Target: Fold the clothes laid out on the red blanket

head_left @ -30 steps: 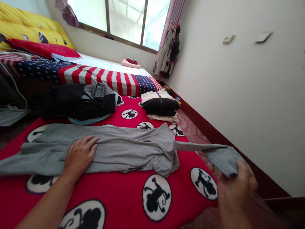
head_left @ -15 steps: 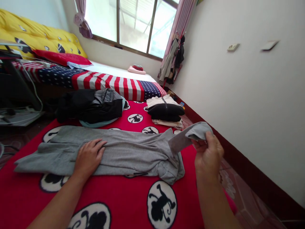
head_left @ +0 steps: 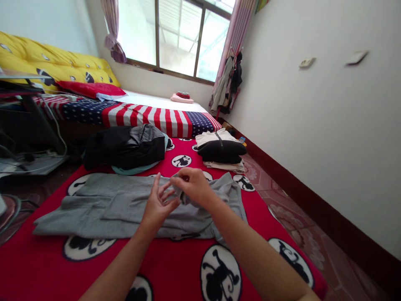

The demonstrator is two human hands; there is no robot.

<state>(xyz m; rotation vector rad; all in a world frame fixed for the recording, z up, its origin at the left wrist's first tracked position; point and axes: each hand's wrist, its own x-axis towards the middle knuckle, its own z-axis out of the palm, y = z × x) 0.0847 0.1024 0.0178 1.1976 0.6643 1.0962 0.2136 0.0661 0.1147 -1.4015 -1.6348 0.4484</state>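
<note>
A grey long-sleeved garment (head_left: pixel 81 209) lies stretched sideways across the red blanket (head_left: pixel 175 276), with creases along its length. Above its middle, my right hand (head_left: pixel 196 186) pinches a grey sleeve end (head_left: pixel 179 190), partly hidden by the fingers. Close beside it on the left is my left hand (head_left: pixel 159 204), its fingers spread and nothing held in them. Whether the left thumb touches the sleeve, I cannot tell. My right forearm crosses over the garment's right part.
Beyond the garment, a loose heap of dark clothes (head_left: pixel 125 146) lies on the left and a folded stack (head_left: pixel 221 150) on the right. A bed (head_left: pixel 147 115) stands under the window. A white wall (head_left: pixel 313 125) runs along the right; a dark stand (head_left: pixel 40 125) with cables is at left.
My right hand has carried the sleeve end leftward from beyond the garment's right end to its middle. My left hand has lifted off the cloth and moved right, fingers spread.
</note>
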